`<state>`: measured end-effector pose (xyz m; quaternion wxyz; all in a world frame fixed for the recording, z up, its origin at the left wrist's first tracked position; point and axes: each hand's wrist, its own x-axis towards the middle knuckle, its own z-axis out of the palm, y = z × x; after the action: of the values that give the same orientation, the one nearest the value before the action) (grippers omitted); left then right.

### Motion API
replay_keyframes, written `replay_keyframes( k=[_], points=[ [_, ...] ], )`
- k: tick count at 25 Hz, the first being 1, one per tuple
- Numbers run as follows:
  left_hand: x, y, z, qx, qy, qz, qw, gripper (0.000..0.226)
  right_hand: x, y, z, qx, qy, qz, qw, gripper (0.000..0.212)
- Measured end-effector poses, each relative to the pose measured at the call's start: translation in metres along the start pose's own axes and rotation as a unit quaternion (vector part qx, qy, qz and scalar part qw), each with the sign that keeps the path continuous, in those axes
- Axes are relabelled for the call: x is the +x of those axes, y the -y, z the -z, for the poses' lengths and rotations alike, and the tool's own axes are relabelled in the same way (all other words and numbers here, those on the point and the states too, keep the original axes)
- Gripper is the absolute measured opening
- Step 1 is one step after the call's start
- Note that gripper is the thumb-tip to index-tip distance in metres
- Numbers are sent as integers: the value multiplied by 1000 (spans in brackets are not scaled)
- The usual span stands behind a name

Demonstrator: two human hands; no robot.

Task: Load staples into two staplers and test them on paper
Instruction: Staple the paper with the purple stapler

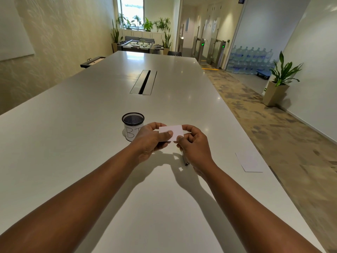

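Left hand [149, 138] and right hand [193, 143] pinch opposite ends of a small white paper slip [172, 132], held between them above the white table [91, 125]

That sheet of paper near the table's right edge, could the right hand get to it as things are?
Probably yes, but not straight away. The sheet of paper lies flat with bare table between it and the right hand. That hand and the left hand both pinch a small white card, so it must let go first.

Hands: left hand [148, 138] and right hand [193, 143] pinch a small white card [172, 132] above the table [91, 125].
Cup: black mesh cup [132, 126] marked "B", just behind the left hand.
Stapler: dark stapler [186, 159], mostly hidden under the right hand.
Paper: white sheet [249, 162] near the table's right edge.
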<state>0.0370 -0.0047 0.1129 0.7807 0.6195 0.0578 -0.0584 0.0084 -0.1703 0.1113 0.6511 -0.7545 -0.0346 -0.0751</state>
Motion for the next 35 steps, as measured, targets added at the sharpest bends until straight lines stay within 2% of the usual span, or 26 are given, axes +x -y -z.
replay_keyframes(
  k=[3, 6, 8, 11, 13, 16, 18, 21, 26, 32, 35],
  points=[
    [-2, 3, 4, 13, 19, 11, 1000, 31, 3, -4, 0, 17, -16, -25, 999, 25],
    [1, 8, 7, 43, -22, 15, 999, 13, 5, -11, -3, 5, -22, -41, 999, 17],
    [3, 14, 11, 61, -48, 3, 997, 16, 8, -15, -6, -19, -20, -45, 999, 12],
    [8, 23, 21, 89, -71, -28, 993, 12, 14, -21, -8, -60, -25, -47, 997, 17],
    [10, 29, 29, 95, -75, -30, 992, 6, 18, -25, -9, -82, -32, -43, 995, 19],
    [17, 40, 42, 127, -87, -27, 988, 10, 25, -32, -9, -98, -36, -42, 994, 15],
    [21, 50, 54, 239, -126, -64, 961, 13, 29, -34, -12, -110, -36, -42, 992, 15],
    [22, 66, 80, 422, -173, -111, 883, 17, 36, -32, -21, -140, -36, -15, 989, 16],
    [30, 77, 128, 513, -192, -152, 823, 18, 59, -13, -38, -168, -41, 76, 982, 15],
    [44, 69, 177, 606, -158, -150, 765, 24, 100, 4, -78, -208, 0, 174, 963, 19],
    [51, 66, 193, 624, -139, -146, 755, 35, 118, 2, -100, -251, 28, 209, 945, 19]
  ],
)
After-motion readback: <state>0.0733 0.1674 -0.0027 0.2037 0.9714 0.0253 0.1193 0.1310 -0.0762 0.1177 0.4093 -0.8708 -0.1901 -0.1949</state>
